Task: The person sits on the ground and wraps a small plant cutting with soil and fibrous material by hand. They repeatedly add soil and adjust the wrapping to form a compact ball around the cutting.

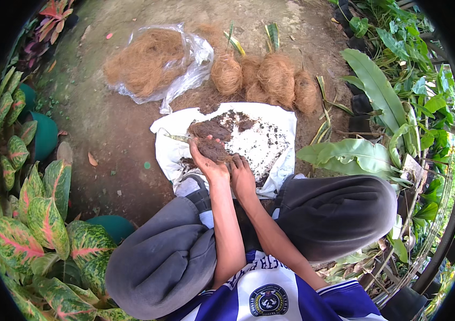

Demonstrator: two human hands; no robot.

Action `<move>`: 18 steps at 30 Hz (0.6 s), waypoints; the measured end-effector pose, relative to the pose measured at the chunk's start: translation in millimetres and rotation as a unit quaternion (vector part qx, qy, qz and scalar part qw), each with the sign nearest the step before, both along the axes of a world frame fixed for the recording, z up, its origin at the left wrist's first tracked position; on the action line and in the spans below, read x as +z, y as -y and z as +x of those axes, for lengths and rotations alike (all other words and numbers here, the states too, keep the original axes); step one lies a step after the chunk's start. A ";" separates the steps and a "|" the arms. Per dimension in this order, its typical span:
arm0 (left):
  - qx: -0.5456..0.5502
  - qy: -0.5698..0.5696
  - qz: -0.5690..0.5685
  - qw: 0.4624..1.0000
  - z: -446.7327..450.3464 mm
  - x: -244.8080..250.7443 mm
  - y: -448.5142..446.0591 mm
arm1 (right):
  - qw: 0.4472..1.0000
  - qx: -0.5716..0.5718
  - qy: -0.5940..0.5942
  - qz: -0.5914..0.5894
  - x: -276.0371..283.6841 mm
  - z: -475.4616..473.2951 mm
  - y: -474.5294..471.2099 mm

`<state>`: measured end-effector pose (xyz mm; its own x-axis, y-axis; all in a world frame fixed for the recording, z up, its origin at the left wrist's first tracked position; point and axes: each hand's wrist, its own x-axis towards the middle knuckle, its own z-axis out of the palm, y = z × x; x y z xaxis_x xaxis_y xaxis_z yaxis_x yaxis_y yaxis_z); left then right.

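Observation:
My left hand (pixel 210 162) cradles a dark brown ball of soil and fiber (pixel 212 150), from which a pale green leaf cutting (pixel 177 137) points left. At the ball's lower right end, my right hand (pixel 242 170) touches it with bent fingers. Both hands are over a white plastic sheet (pixel 283 128) strewn with dark soil. Just above the held ball lies another brown clump (pixel 210 129). Beyond the sheet stand several coconut-fiber balls (pixel 276 76), some with striped snake plant leaves (pixel 273 35) rising from them.
A clear plastic bag (pixel 199 52) with loose coconut fiber (pixel 147 60) lies at the upper left. Cut snake plant leaves (pixel 323 124) lie right of the sheet. Potted plants (pixel 47 224) line the left side; large-leaved plants (pixel 376 92) crowd the right. My bent knees flank the sheet.

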<state>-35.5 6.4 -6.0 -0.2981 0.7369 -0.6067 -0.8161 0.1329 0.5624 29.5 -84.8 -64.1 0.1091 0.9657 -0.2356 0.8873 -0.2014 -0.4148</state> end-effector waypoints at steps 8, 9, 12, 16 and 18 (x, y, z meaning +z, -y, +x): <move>-0.029 0.061 0.023 0.997 7.5 -12.4 -0.2 | 0.996 -0.034 -0.042 -0.067 3.9 10.9 1.3; -0.036 0.045 0.013 0.998 9.0 -12.3 -1.0 | 0.992 -0.064 -0.052 -0.091 7.8 13.0 -4.1; -0.031 0.038 -0.008 0.999 9.1 -9.6 -4.1 | 0.984 -0.120 -0.124 -0.050 31.6 30.1 -27.3; -0.009 0.085 0.027 0.996 8.7 -3.3 -7.2 | 0.971 -0.133 -0.196 -0.030 88.4 58.7 -66.5; 0.001 0.121 0.020 0.992 7.6 0.2 -5.3 | 0.960 -0.115 -0.254 0.011 118.5 64.5 -81.5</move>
